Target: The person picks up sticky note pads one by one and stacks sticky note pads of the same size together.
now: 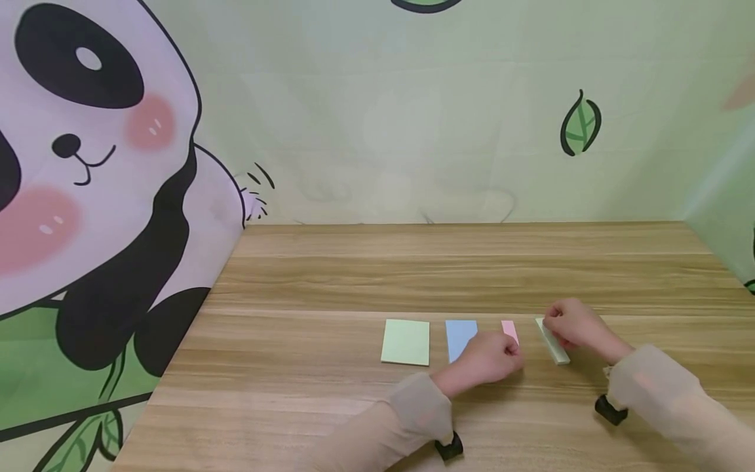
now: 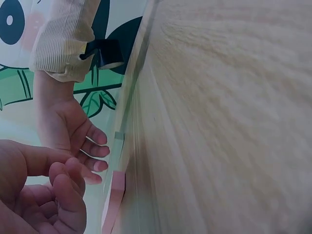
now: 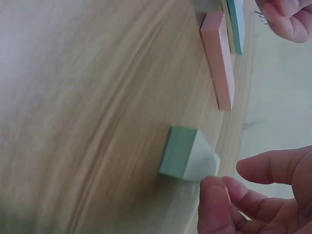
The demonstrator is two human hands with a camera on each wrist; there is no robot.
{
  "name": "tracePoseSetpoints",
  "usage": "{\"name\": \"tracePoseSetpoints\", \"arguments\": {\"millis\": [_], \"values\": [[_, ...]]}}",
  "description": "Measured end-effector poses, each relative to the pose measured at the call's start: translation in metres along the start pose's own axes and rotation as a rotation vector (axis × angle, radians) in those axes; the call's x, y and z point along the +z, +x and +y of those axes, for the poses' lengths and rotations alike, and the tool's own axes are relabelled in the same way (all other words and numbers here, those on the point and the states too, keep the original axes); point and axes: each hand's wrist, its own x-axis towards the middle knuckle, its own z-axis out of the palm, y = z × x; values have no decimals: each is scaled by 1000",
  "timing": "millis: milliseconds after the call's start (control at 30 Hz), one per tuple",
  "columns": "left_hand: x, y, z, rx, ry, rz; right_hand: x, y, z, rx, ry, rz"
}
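My left hand (image 1: pixel 486 357) hovers over the blue sticky-note pad (image 1: pixel 462 334) and the pink strip-shaped pad (image 1: pixel 509 330), covering part of each. Its fingers are loosely bent with nothing between them; in the left wrist view, the thumb and fingertips (image 2: pixel 63 165) come close together beside the pink pad (image 2: pixel 114 200). My right hand (image 1: pixel 575 322) is above the narrow pale green pad (image 1: pixel 554 344), overlapping its far part. In the right wrist view, a fingertip (image 3: pixel 214 204) is right at the top of that green pad (image 3: pixel 180 152), with the fingers bent and spread apart.
A square light green sticky-note pad (image 1: pixel 406 342) lies left of the blue one, in the same row on the wooden table (image 1: pixel 265 393). A panda-printed cloth (image 1: pixel 383 131) hangs behind the table. Black wrist devices (image 1: pixel 610 410) are worn at both sleeves.
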Motion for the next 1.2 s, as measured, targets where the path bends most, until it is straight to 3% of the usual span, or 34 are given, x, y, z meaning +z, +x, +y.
{"name": "tracePoseSetpoints", "arguments": {"millis": [300,667,967,1200], "values": [[2,8,15,-86,-140,-72,-2,4,8,46,-27,12],[7,22,30,-175,-84,-70,-1,4,9,72,-9,-1],[19,34,32,-181,15,-76,2,3,11,79,3,-15],[23,37,34,-218,2,-69,3,2,12,91,23,-24]]}}
